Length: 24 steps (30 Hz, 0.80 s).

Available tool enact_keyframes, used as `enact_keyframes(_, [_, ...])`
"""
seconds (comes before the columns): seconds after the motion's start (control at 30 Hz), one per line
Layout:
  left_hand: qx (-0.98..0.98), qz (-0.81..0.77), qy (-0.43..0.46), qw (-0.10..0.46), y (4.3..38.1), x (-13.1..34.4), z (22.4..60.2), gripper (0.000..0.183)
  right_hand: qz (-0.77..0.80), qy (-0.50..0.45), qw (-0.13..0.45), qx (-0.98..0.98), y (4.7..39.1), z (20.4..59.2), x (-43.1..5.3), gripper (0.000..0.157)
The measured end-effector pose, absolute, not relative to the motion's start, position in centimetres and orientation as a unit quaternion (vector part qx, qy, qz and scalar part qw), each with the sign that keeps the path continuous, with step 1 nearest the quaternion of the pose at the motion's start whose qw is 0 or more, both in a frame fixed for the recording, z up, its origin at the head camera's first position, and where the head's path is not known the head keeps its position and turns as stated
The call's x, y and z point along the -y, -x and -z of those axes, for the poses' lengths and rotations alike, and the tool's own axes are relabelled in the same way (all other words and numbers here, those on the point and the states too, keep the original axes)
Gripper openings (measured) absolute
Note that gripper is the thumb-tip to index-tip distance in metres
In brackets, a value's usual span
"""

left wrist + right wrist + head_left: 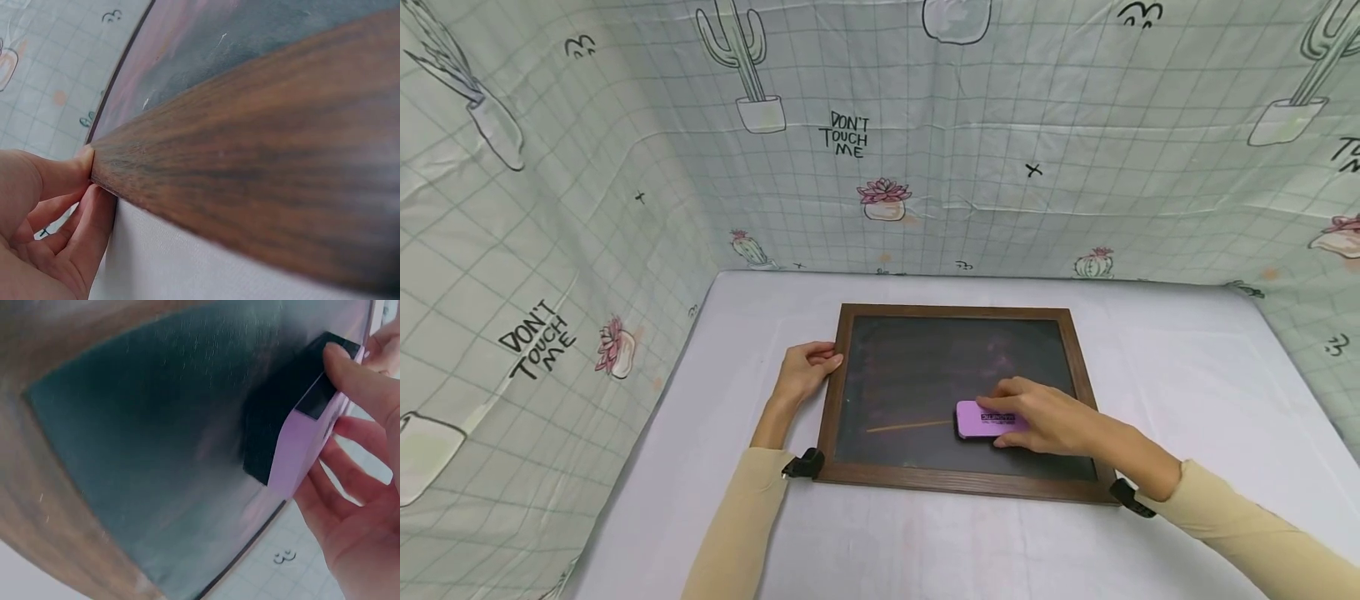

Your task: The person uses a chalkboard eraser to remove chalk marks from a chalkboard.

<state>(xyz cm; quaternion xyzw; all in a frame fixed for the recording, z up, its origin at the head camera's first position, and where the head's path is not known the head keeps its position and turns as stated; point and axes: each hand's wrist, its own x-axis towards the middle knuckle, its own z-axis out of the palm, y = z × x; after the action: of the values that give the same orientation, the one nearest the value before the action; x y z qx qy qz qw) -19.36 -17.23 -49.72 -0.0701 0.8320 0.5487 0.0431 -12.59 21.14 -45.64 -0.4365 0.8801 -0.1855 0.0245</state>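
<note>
A chalkboard (910, 367) in a brown wooden frame (955, 312) lies on the white surface. My left hand (805, 371) holds the frame's left side, its thumb (65, 175) at the wooden edge and its other fingers curled just below. In my right hand (1048, 417) is a purple and black chalkboard eraser (973, 419), gripped between thumb and fingers over the lower right of the board. The right wrist view shows the thumb on the black side of the eraser (294, 444). An orange chalk line (902, 427) runs from the left up to the eraser.
A white cloth (955, 550) covers the table around the board. Behind and to the left hang grid-patterned curtains (970, 100) with cactus drawings. Faint pinkish chalk smudges (1000, 354) mark the board's upper right. Dark wrist straps (1131, 497) sit close to the frame's lower corners.
</note>
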Motion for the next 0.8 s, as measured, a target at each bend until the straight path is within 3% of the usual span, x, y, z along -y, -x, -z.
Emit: enact_keyframes(0.8, [-0.834,-0.543,0.081,0.054,19.3,17.1,49.4,0.034,0.174,0.457,0.018,-0.872,13.4,46.0,-17.2,0.053])
